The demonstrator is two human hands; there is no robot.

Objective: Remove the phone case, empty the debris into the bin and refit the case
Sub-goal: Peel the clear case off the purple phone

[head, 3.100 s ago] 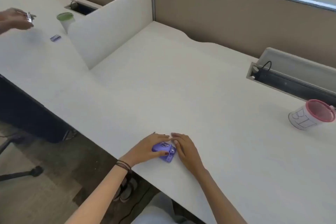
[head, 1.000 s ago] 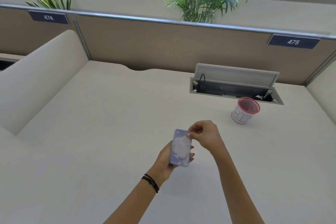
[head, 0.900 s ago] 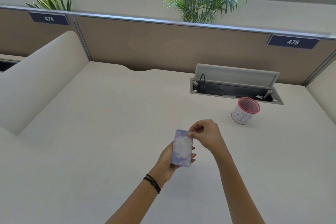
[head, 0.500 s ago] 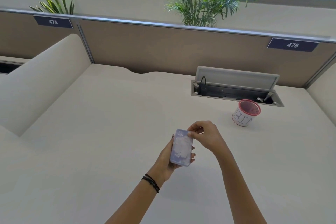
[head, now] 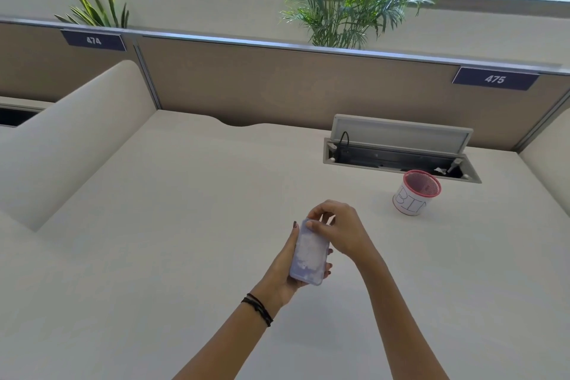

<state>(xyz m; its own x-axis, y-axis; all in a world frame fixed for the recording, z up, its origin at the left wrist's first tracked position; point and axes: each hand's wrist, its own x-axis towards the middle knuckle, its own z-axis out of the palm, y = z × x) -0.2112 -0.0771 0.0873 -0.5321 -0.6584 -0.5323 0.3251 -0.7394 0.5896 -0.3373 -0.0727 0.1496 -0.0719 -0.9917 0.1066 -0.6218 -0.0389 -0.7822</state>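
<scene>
A purple phone in its case (head: 309,251) is held upright above the white desk (head: 154,225), its pale glossy face toward me. My left hand (head: 285,268) cradles it from behind and below, fingertips showing on its right edge. My right hand (head: 334,230) pinches the phone's top right corner with thumb and fingers. The case sits on the phone; I see no gap between them. The bin (head: 415,193), a small white cup with a pink mesh rim and "BIN" written on it, stands on the desk to the far right.
An open cable hatch (head: 401,148) with a raised lid lies just behind the bin. A curved white divider (head: 71,133) bounds the desk on the left and a brown partition (head: 277,86) closes the back. Plants stand behind the partition.
Since three seconds ago the phone has been lifted off the desk edge and turned upright. In the last second my right hand's fingers have shifted further over the top corner.
</scene>
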